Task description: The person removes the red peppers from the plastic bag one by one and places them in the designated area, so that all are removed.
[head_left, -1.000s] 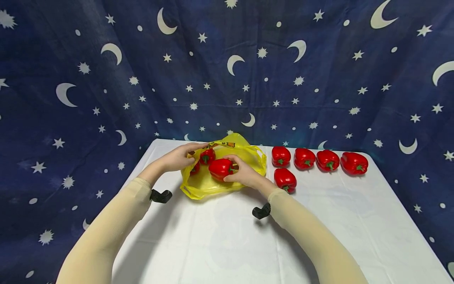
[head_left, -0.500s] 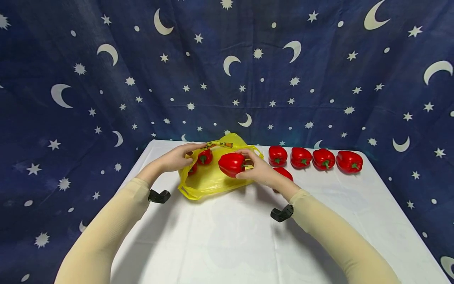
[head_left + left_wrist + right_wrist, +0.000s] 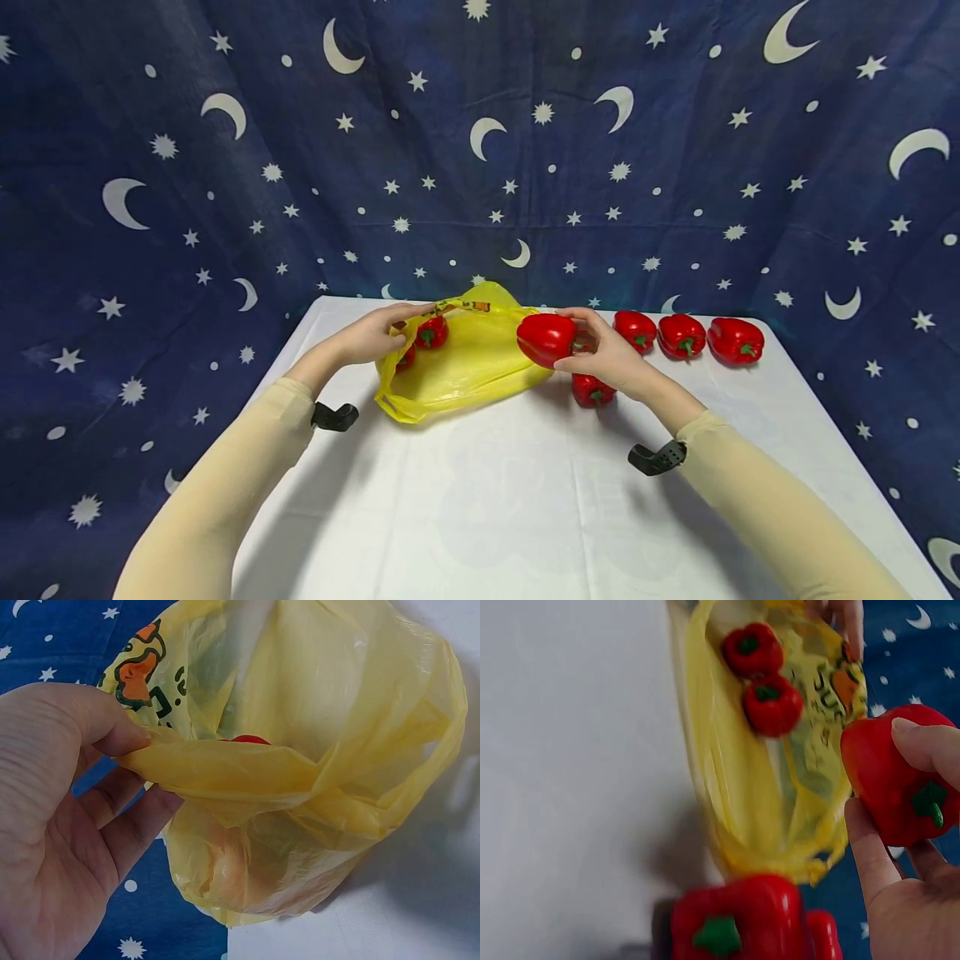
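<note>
My left hand [image 3: 372, 335] pinches the rim of a yellow plastic bag [image 3: 468, 367] that lies with its mouth toward me; the left wrist view shows thumb and fingers on the thin film. Inside the bag sit two red bell peppers, one bell pepper [image 3: 773, 705] beside another bell pepper [image 3: 753, 650]. In my right hand [image 3: 611, 358] is a further red bell pepper [image 3: 546, 339], gripped between thumb and fingers around its stem end. This pepper is held up at the bag's right edge, outside the mouth. Just below that hand, a bell pepper [image 3: 592, 390] rests on the table.
Farther right, a row of red peppers stands along the back: a near pepper [image 3: 635, 331], a middle pepper [image 3: 681, 336] and an end pepper [image 3: 736, 341]. A white cloth covers the table [image 3: 480, 508]. Behind it hangs a dark blue curtain [image 3: 450, 125] with moons and stars.
My right hand has moved to the right with the pepper, from over the bag's mouth to beyond its right edge. The left hand keeps its hold on the bag.
</note>
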The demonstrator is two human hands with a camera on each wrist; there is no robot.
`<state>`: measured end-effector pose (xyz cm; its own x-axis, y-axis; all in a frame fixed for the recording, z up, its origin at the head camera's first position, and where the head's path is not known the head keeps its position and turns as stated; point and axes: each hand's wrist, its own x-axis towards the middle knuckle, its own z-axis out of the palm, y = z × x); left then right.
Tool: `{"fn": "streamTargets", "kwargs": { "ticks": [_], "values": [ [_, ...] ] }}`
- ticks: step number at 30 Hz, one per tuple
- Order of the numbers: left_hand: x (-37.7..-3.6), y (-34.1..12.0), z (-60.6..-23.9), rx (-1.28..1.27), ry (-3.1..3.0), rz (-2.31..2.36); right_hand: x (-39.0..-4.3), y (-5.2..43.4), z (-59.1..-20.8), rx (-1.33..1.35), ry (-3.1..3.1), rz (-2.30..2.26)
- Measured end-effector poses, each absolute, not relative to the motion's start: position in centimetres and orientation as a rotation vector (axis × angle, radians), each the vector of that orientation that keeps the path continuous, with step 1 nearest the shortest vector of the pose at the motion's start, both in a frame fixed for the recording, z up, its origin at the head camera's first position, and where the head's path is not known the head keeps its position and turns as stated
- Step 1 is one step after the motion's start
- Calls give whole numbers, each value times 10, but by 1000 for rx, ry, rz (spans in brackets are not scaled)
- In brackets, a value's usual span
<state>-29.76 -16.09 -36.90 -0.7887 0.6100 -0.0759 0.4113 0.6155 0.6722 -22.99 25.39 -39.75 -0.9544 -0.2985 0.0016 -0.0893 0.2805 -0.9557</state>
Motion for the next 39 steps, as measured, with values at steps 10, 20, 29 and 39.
{"fn": "streamTargets", "kwargs": {
  "ticks": [10, 20, 29, 39],
  "values": [
    [-298, -161, -369, 834, 2541, 957, -216, 304, -397, -252, 2465, -1721],
    [-298, -162, -370, 833, 2537, 959, -194, 355, -405, -137, 2610, -1673],
    [-299, -161, -369, 828, 2547, 951, -182, 379, -422, -36, 2642, -1677],
    [-298, -160, -368, 809, 2547, 946, -172, 379, -445, 110, 2652, -1655]
  ]
}}
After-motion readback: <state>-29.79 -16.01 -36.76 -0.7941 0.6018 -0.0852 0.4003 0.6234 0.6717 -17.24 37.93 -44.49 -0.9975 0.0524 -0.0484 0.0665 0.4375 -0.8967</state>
